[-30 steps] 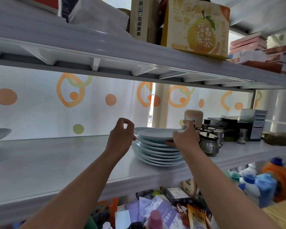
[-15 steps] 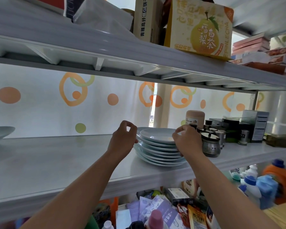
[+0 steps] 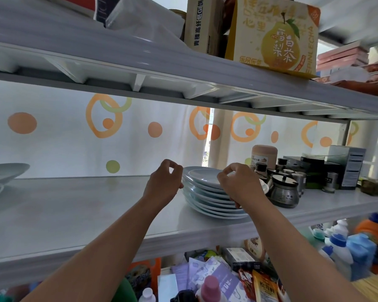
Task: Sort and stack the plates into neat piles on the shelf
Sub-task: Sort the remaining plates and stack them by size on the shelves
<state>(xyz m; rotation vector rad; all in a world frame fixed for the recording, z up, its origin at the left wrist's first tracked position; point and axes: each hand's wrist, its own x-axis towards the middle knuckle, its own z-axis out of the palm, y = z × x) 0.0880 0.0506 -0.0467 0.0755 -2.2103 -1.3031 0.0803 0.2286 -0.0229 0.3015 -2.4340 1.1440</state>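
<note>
**Both hands at the plate stack, middle shelf**

Pale blue plate stack (image 3: 207, 194) sits on the white shelf (image 3: 74, 214), right of centre & near the front edge. It's several plates deep, rims not quite lined up, and the top plate (image 3: 202, 177) is a bit off-line.

Left hand (image 3: 165, 182) is at the stack's left side. Fingers are curled, thumb tip & forefinger tip meet in a small ring w/ nothing visible between them. The hand is just beside the rims; can't tell if it touches.

Right hand (image 3: 241, 185) is in front of the stack's right side, back of hand to camera. Its fingers curl over the top plate's rim, w/ the lower fingers against edges further down. Can't tell whether it actually grips a plate, since the hand hides the contact.

Just right of the stack is a lidded steel jar (image 3: 285, 192). Further back are small dark containers (image 3: 282, 162), a tan-lidded tub (image 3: 264, 152) & dark boxes (image 3: 314, 165).

Far left on the same shelf are more pale plates (image 3: 2, 174), well apart from the stack. Behind is a white curtain (image 3: 52, 144) w/ orange & green circles.

The upper shelf (image 3: 140, 59) carries a yellow pear box (image 3: 275, 33). Below are packets (image 3: 216, 277), blue bottles (image 3: 358, 253) & an orange jug (image 3: 375, 234).
</note>
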